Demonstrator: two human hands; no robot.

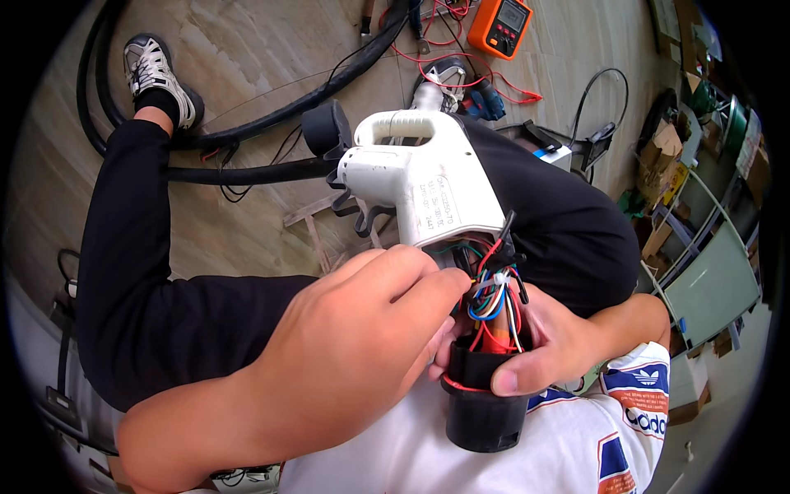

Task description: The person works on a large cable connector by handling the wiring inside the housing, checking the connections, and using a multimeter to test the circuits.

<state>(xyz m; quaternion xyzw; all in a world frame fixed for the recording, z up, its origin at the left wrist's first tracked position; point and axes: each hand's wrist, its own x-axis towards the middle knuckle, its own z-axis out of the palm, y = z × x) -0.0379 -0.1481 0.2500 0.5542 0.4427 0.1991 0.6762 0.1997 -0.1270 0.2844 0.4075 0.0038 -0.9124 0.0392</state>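
An electric-vehicle charging gun with a white housing [448,181] and looped handle lies across my lap, its near end open. From that opening spills a bundle of coloured wires [487,306], red, blue, green, white and black, gathered by a white cable tie [497,281]. The wires run down into a black cylindrical connector [485,418] with a red ring round it. My right hand [555,342] wraps round the connector's upper part, thumb across its front. My left hand [370,309] pinches at the wires' left side; its fingers hide what is between them.
A thick black cable [288,123] curves over the tiled floor at the left. An orange meter [499,26] with red leads lies at the far side, near a blue power tool [484,103]. Boxes and a green panel [714,284] stand at the right.
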